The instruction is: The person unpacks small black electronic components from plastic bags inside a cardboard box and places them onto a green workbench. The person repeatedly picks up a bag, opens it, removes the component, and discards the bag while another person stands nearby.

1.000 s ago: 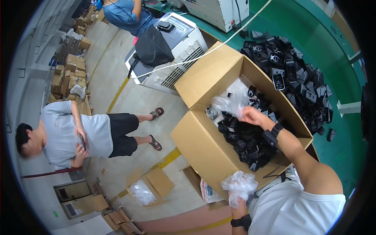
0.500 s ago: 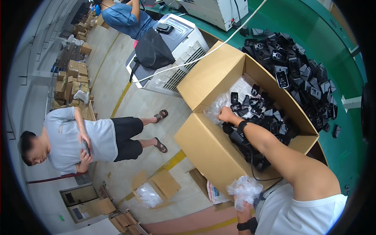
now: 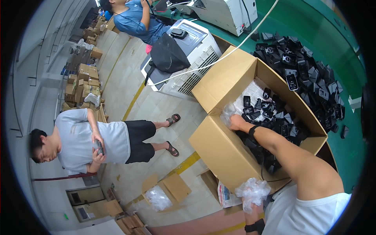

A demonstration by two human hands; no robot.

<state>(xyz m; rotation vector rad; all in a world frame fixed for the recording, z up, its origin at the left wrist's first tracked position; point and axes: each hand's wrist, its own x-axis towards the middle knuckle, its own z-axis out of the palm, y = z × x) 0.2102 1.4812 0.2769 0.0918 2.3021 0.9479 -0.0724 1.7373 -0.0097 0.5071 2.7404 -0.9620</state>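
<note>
My right hand reaches into a big open cardboard box. Its fingers are closed on a crumpled clear plastic bag just inside the rim. Beside that hand, many small black plastic housings, some with glossy faces, lie loose in the box over whitish wrap. Low in the picture, outside the box, my left hand is closed around a bunch of clear plastic bags, which cover most of its fingers. A dark strap is on each wrist, and a cable runs by my right forearm.
A heap of black housings covers part of the green bench. A white cooler-like machine carries a black bag, with a white cable crossing. A smaller carton holds plastic. One person stands holding a device; another is by the bench.
The whole view has shifted, so the scene sits further right in the picture. The plastic at my right hand looks more bunched up. My left hand still holds its plastic bags.
</note>
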